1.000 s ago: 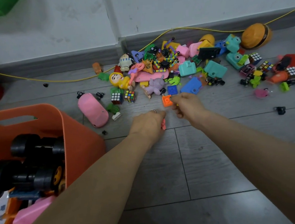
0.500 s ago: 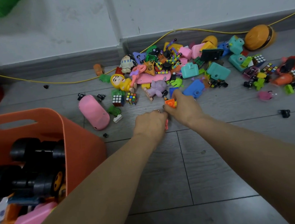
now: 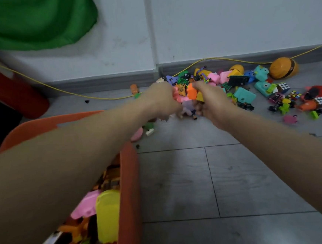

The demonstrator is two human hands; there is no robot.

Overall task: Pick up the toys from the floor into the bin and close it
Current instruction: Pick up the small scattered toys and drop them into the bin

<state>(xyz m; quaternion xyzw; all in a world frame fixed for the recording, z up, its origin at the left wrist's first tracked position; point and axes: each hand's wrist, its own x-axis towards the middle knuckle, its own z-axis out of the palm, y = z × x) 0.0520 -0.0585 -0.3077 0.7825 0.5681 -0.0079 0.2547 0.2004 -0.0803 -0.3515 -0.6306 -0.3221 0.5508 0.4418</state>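
Note:
A heap of small colourful toys [image 3: 244, 94] lies on the grey floor by the wall. Both my hands are raised above the near side of the heap, close together. My left hand [image 3: 162, 100] grips a pink toy [image 3: 177, 96]. An orange toy [image 3: 192, 91] and a yellow piece sit in the grip of my right hand [image 3: 210, 100]. The orange bin [image 3: 128, 182] stands at the lower left under my left forearm, full of toys, among them a yellow block [image 3: 108, 216] and a pink one [image 3: 86, 205]. No lid is in view.
A yellow cable [image 3: 228, 59] runs along the skirting board. A round orange toy [image 3: 283, 68] sits at the far right near the wall. Small puzzle cubes [image 3: 293, 95] lie to the right. A red object [image 3: 9, 89] and green cloth [image 3: 33, 22] are at the left.
Both hands have closed on toys and lifted them off the floor. The view has swung up and left, so the bin now lies under my left arm.

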